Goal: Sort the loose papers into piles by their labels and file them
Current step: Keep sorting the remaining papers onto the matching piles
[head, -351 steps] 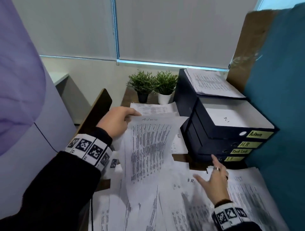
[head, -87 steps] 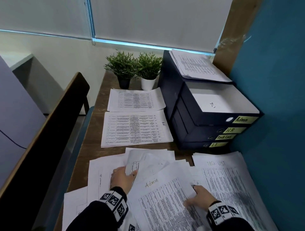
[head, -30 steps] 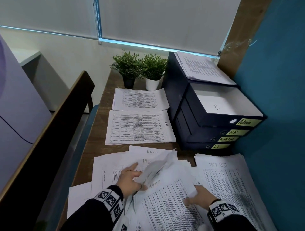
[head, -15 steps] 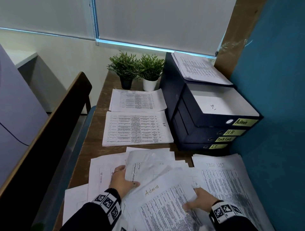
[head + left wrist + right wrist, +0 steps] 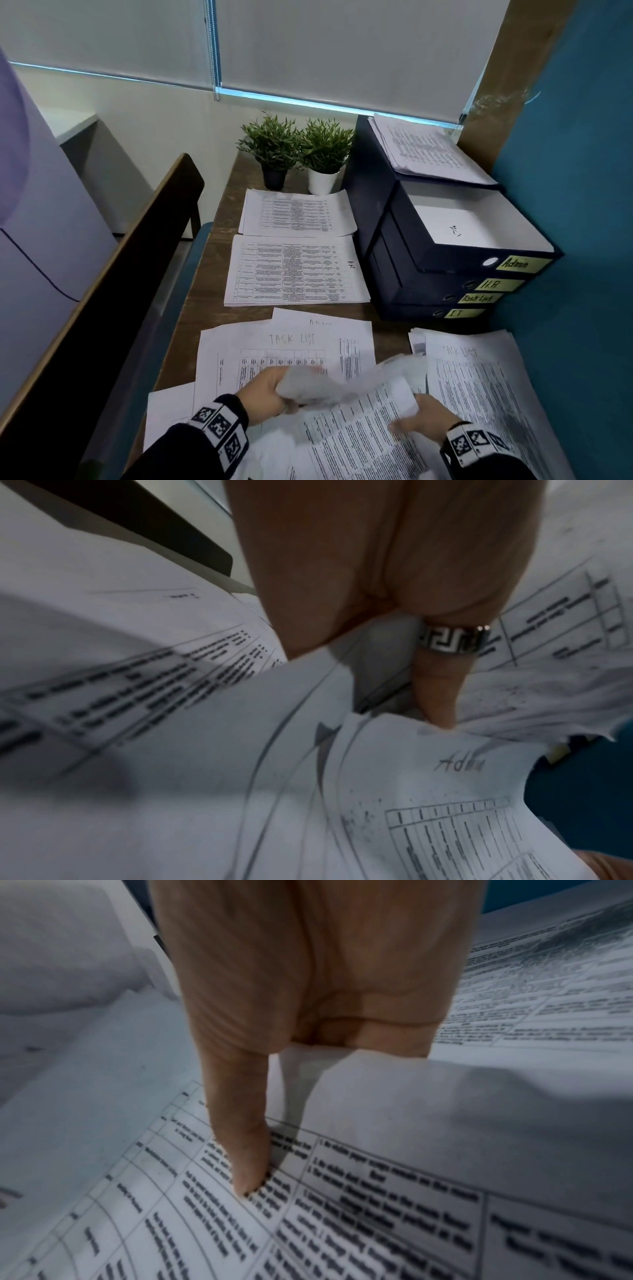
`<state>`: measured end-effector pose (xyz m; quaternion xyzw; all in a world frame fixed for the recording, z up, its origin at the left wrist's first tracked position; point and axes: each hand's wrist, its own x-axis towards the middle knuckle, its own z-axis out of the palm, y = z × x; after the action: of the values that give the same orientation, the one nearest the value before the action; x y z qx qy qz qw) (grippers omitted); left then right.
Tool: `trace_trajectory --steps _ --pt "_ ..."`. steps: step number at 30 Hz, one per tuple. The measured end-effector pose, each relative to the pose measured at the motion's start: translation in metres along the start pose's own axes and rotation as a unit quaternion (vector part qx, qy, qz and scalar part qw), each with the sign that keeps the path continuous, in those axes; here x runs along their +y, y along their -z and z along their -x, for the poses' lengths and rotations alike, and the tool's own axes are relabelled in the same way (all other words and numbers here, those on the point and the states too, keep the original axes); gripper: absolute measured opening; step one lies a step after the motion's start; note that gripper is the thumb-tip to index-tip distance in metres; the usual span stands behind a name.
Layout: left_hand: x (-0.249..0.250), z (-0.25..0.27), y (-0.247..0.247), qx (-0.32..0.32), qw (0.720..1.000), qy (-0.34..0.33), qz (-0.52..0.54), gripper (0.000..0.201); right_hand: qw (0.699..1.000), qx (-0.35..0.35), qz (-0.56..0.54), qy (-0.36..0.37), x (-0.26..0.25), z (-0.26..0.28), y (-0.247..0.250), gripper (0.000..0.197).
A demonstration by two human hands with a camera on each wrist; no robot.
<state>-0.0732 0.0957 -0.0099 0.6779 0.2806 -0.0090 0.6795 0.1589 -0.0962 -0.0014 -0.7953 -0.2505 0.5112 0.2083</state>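
The left hand [image 5: 265, 387] is at the near edge of the counter [image 5: 205, 301], its fingers [image 5: 441, 691] curled round a crumpled, lifted sheet [image 5: 318, 385] that it grips from the left side. In the left wrist view a ringed finger runs down into the folds of paper, and a page marked "Admin" [image 5: 459, 764] lies just below it. The right hand [image 5: 423, 418] holds the right edge of a printed sheet [image 5: 356, 431]; in the right wrist view its thumb [image 5: 245, 1145] lies pressed flat on the printed table while the other fingers tuck under the paper's edge, so it pinches the sheet.

The loose papers [image 5: 284, 346] spread across the near part of the counter, one headed "TASK LIST". A thicker pile with the same heading [image 5: 479, 383] lies at the near right corner. Further back are two tidy piles: one marked "HR" [image 5: 294, 270] in the middle and another [image 5: 296, 214] behind it. Along the right edge stands a stack of dark binders [image 5: 438, 270] with yellow labels reading Admin, HR, Task List and IT, and more papers [image 5: 424, 150] rest on top. Two small potted plants [image 5: 298, 150] stand at the far edge.
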Motion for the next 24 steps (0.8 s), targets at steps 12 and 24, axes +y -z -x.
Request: trace_trajectory --steps 12,24 --pt "0.001 -0.002 -0.001 0.033 0.997 0.051 0.055 0.023 0.994 0.041 0.105 0.009 0.004 0.006 -0.008 0.081" --pt "-0.002 0.003 0.017 0.087 0.995 0.051 0.016 0.011 0.956 0.169 0.182 0.153 -0.049 0.013 -0.004 0.113"
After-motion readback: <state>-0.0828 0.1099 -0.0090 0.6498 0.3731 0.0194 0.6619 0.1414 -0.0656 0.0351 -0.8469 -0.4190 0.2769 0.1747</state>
